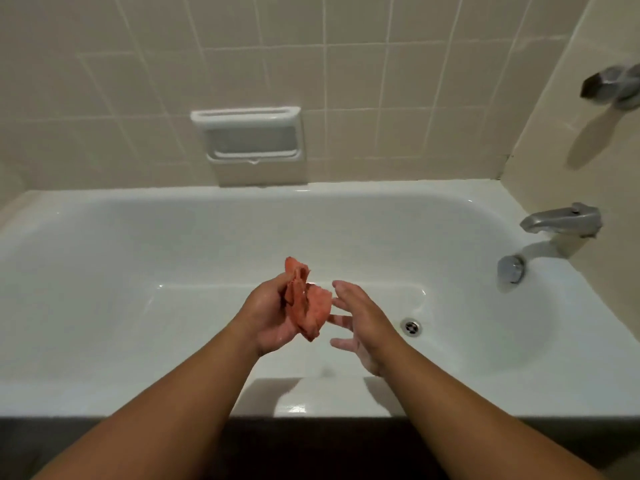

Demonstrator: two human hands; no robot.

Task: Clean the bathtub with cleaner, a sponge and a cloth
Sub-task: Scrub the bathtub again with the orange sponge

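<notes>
Left hand (269, 318) grips bunched orange cloth (306, 301) above white bathtub (138, 258) basin. Right hand (360, 327) beside cloth, fingers spread, holding nothing. No legible writing on anything.

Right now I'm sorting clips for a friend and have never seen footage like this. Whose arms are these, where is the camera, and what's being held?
There is no machine here. These are a person's two bare arms, filmed by one wide-angle camera worn on their head, looking forward and down.

They are leaning over a white bathtub set against a tiled wall. The left hand grips a crumpled orange-pink cloth. The right hand is open beside it with its fingers spread. I cannot tell whether they touch the cloth.

In the tub floor you can see the drain. A metal spout is on the right, and a soap dish is set in the wall. No sponge or cleaner is in view.
</notes>
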